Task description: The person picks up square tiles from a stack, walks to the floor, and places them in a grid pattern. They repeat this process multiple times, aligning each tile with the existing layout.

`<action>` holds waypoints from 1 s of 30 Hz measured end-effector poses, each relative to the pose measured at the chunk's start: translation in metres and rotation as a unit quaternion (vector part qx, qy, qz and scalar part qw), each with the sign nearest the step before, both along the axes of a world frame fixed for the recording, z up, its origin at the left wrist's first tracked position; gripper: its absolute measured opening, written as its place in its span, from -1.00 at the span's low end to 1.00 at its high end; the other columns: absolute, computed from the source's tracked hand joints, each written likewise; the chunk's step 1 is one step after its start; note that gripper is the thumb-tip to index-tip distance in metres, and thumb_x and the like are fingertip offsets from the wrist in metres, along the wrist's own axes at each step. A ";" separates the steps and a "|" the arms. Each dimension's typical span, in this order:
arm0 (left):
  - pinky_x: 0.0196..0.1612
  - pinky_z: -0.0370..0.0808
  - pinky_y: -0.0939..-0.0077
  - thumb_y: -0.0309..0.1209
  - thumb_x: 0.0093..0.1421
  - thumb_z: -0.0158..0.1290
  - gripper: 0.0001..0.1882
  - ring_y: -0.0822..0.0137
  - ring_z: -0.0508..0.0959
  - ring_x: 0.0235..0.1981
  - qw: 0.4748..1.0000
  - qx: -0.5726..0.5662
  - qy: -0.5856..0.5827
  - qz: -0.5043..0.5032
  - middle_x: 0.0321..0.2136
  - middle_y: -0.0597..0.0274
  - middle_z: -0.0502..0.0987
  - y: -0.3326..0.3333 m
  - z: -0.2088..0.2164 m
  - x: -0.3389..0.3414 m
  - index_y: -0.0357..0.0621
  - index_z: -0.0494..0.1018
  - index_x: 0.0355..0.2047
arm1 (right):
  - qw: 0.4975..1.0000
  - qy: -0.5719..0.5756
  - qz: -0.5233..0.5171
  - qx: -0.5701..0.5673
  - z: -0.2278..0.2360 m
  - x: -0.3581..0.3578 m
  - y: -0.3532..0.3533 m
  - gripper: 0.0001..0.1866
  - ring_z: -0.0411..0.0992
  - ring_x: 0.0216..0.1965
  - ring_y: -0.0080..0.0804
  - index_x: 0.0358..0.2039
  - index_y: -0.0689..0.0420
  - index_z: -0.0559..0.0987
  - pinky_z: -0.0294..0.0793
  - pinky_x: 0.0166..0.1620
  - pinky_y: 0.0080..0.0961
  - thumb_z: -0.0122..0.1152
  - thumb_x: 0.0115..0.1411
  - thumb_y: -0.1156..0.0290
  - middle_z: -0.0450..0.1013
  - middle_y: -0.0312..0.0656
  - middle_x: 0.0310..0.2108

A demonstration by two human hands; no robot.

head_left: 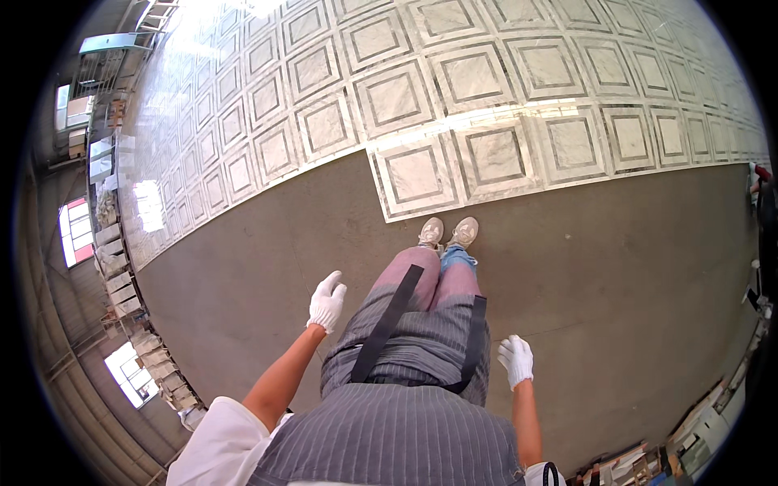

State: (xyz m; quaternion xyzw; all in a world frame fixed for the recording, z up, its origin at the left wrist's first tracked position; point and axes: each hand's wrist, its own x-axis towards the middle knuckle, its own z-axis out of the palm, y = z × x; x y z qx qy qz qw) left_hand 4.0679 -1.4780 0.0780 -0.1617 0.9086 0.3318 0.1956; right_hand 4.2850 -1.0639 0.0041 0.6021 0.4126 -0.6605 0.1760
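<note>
My left hand, in a white knit glove, hangs beside my left thigh over the grey floor. Its thumb and fingers are a little apart, and nothing shows in them. On the other side, my right hand wears a matching glove. Its fingers are loosely bent, with no object visible. Between the hands is my grey striped apron with dark straps. Ahead of my light shoes lies a wide field of glossy marble tiles patterned with framed squares. Neither hand touches the tiles.
The tiled field has a stepped near edge, with one tile row reaching almost to my toes. Bare grey concrete surrounds me. Stacked pale slabs or boxes line the left wall. Assorted materials stand at the lower right.
</note>
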 end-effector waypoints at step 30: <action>0.16 0.32 0.35 -0.29 0.15 0.00 -0.50 0.08 0.42 0.10 0.993 0.056 0.024 0.101 0.04 -0.08 0.44 -0.170 -0.076 -0.003 -0.27 0.37 0.08 | 0.979 0.104 0.120 0.124 0.062 -0.069 -0.126 -0.63 0.42 -0.37 -0.58 -0.07 0.10 0.48 0.35 -0.38 -0.65 0.10 0.23 0.12 0.51 -0.30 -0.26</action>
